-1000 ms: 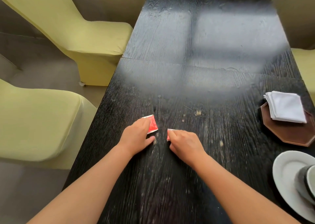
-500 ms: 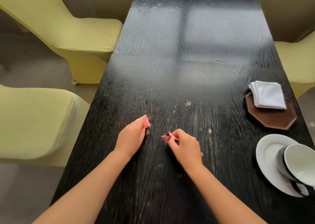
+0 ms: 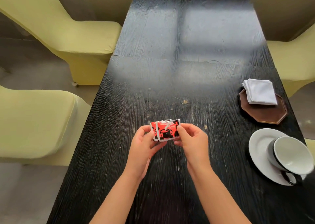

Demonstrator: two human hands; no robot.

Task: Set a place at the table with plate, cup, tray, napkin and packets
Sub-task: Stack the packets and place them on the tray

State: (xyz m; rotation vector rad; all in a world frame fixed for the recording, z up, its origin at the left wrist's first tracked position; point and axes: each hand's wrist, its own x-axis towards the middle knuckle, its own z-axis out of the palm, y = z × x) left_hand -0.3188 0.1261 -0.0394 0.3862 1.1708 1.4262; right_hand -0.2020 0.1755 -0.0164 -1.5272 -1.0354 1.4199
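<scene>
Two red-and-black packets (image 3: 165, 130) are held together, overlapping, a little above the black table (image 3: 170, 70). My left hand (image 3: 144, 143) grips their left edge and my right hand (image 3: 191, 141) pinches their right edge. At the right, a white folded napkin (image 3: 260, 91) lies on a brown octagonal tray (image 3: 272, 114). Nearer me, a white cup (image 3: 289, 154) with a black handle lies tilted on a white plate (image 3: 259, 147).
Yellow-green covered chairs stand along the left side (image 3: 34, 121) (image 3: 76, 33) and at the right edge (image 3: 293, 60). Crumbs and pale smears mark the tabletop around the hands. Grey floor shows beside the table.
Both hands lifted a packet each off the table and brought them together in front of me. The view shifted left, so the plate, cup and tray sit further in frame.
</scene>
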